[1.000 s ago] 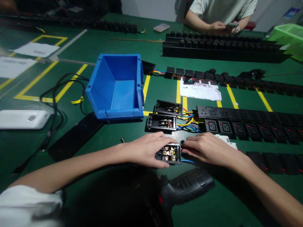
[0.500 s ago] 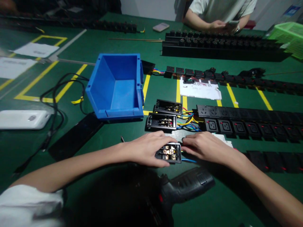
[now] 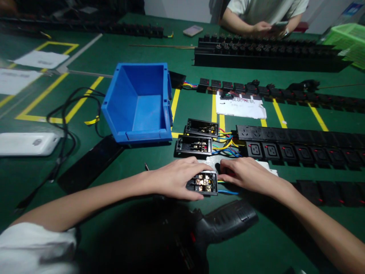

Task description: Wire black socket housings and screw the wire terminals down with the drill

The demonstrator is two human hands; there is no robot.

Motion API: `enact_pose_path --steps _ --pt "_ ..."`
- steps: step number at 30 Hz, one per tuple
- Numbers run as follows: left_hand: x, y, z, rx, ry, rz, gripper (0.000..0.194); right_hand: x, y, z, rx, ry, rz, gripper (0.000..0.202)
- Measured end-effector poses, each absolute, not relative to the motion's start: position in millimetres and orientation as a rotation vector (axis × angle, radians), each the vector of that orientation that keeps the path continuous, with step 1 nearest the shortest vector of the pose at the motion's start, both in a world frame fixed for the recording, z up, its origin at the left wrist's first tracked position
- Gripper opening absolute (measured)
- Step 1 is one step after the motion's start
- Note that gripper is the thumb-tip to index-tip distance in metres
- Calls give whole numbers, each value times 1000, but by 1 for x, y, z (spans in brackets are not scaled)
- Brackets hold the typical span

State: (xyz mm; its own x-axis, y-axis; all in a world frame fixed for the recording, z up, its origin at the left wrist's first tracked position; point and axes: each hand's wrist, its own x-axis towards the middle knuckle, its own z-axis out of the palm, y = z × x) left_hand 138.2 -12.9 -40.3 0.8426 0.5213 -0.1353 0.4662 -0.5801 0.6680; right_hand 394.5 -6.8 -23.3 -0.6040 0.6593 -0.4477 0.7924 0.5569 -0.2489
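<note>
My left hand (image 3: 178, 179) grips a small black terminal box (image 3: 209, 183) with brass contacts inside, its open side up. Right beside the box's right end, my right hand (image 3: 242, 173) has its fingers curled at the wires (image 3: 228, 192) that leave the box; a blue one and a yellow-green one show. What those fingertips pinch is hidden. Two similar black boxes, one (image 3: 195, 145) just beyond my left hand and another (image 3: 202, 128) behind it, have coloured wires running right to the black socket strips (image 3: 270, 150).
A blue bin (image 3: 148, 114) stands beyond my left forearm. Near me lies a power tool with a black handle (image 3: 230, 220). A dark phone (image 3: 91, 163), a white device (image 3: 28, 144) and cables are at left. Across the table a person (image 3: 265, 19) holds a phone.
My right hand's fingers have shifted slightly at the wires, and a little more of the blue wire shows. My left hand keeps its grip on the box.
</note>
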Motion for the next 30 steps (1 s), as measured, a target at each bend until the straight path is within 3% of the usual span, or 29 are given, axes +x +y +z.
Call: enact_pose_path --steps 30 --pt "142 -15 -32 2357 711 116 62 396 -4 -28 1165 2556 -604 32"
